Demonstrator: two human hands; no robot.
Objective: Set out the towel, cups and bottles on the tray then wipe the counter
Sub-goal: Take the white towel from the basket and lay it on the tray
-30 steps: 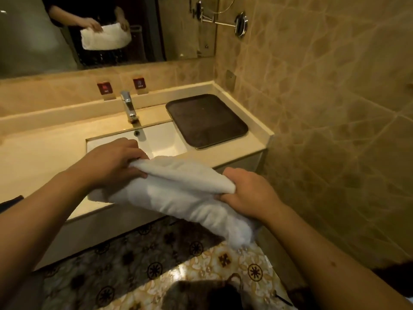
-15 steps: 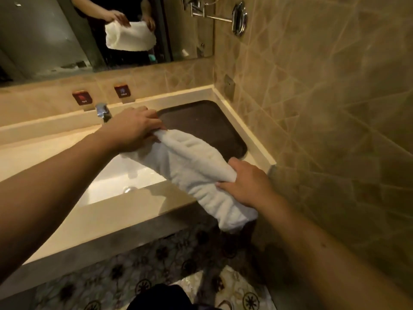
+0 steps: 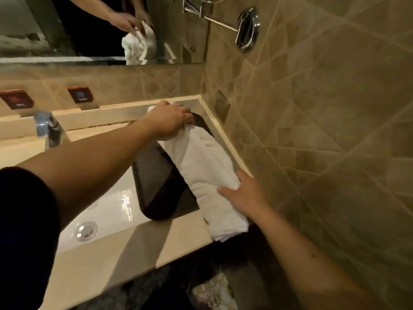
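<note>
While our left hand point(image 3: 173, 121) pinches the far end of the folded white terry towel point(image 3: 206, 168) and our right hand point(image 3: 242, 193) holds its near end, the grip on both sides stays firm. Half a second ago the towel hung over the basin; now it lies along the right side of the dark rectangular tray point(image 3: 156, 182) on the cream stone bench point(image 3: 134, 249), its near end overhanging. Cups and bottles come next, we judge.

Left hand point(image 3: 172, 121), right hand point(image 3: 243, 195) grip towel point(image 3: 205, 166) over tray point(image 3: 156, 182) (dark).
</note>
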